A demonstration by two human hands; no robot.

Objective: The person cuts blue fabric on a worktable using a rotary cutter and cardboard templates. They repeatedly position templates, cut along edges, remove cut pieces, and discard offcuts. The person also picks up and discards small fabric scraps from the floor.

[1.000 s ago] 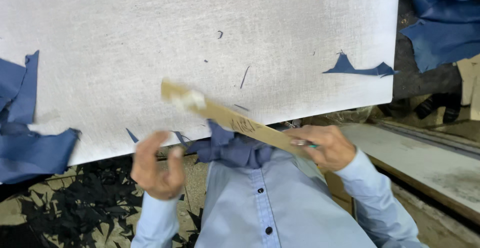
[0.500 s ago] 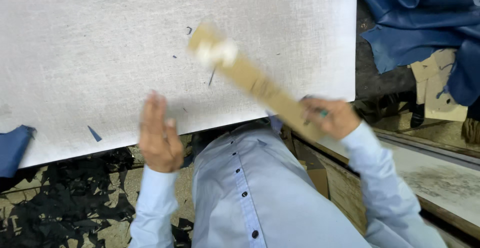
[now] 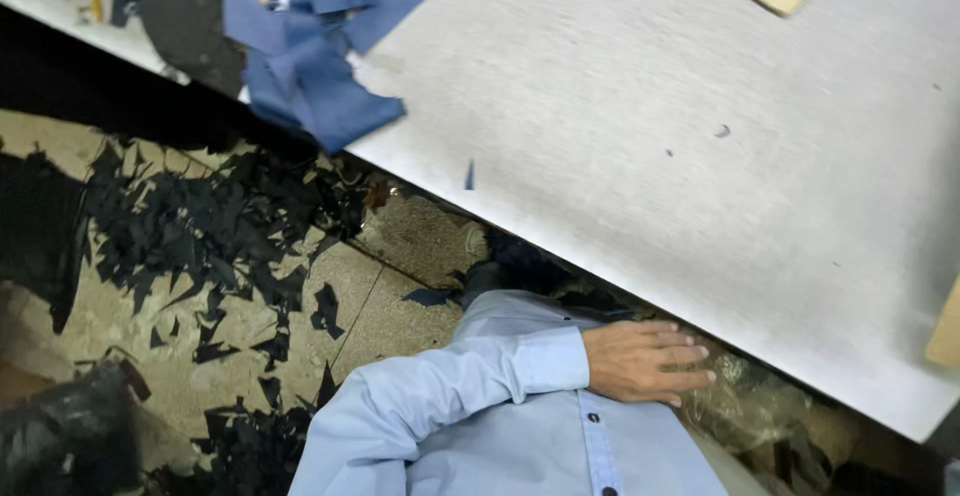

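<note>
Resting flat on the light blue button shirt [image 3: 520, 446], the left hand [image 3: 645, 361] is lying at about five o'clock, fingers together and holding nothing. The right hand is not showing. The big grey felt-covered table [image 3: 700, 156] is sitting just above the hand, at twelve o'clock. Blue cloth scraps [image 3: 320, 76] are hanging over its edge at ten o'clock. Dark cloth bits [image 3: 200, 246] are lying on the floor at nine o'clock, so stepping slowly and carefully looks wise.
</note>
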